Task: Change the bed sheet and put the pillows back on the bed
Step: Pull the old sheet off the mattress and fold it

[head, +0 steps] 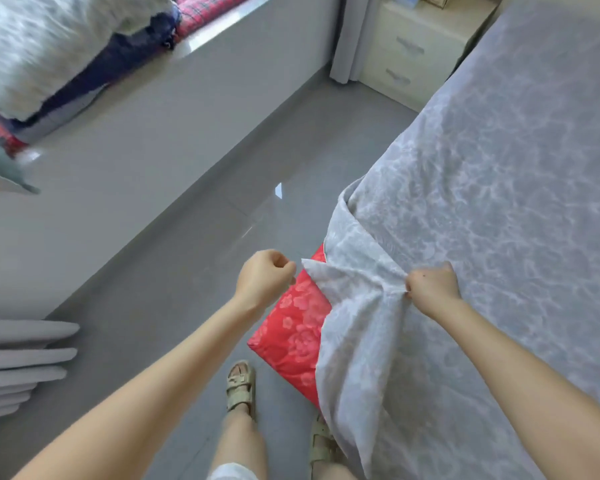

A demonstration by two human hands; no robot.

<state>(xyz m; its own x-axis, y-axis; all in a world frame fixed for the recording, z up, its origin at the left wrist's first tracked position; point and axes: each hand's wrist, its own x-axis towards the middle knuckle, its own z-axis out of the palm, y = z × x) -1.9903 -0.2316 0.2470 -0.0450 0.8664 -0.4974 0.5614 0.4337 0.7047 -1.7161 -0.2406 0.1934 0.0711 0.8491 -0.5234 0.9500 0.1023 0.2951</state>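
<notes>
A grey patterned bed sheet (499, 202) covers the bed on the right and hangs over its near corner. My right hand (432, 289) pinches a bunched fold of the sheet at that corner. My left hand (267, 277) hovers over the floor just left of the sheet's loose pointed tip, with its fingers curled and nothing visibly in them. A red floral quilt or mattress pad (293, 330) sticks out from under the sheet at the corner. No pillow is plainly visible on the bed.
A window ledge (201, 36) at the top left carries piled bedding and a red checked cushion. A cream nightstand (409, 46) and a curtain (347, 36) stand at the bed's far end. Grey folds (25, 358) lie at the left. My sandalled feet (239, 386) stand on grey floor.
</notes>
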